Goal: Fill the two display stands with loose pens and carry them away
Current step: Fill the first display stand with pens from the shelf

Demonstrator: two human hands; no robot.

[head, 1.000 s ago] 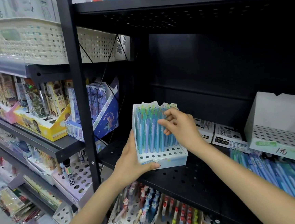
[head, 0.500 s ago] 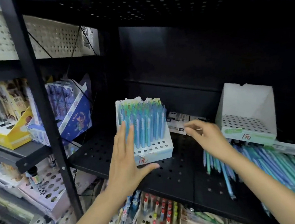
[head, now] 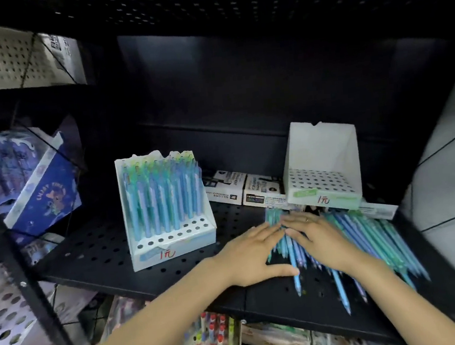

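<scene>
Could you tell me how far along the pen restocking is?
Roughly halfway. The left stand looks nearly full, with only its front row of holes showing empty. The right stand holds no pens yet. Both hands, the left hand and the right hand, lie with straight fingers on the loose pens on the shelf, apparently gathering them. Filling the right stand and carrying both away remain.

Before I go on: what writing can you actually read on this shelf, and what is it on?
"1元", red handwriting: front of the filled display stand.
"1元", red: front of the empty display stand.
"ENJOY TIME", roughly: blue box, blurred.
Black-and-white boxes: print too small to read.
</scene>
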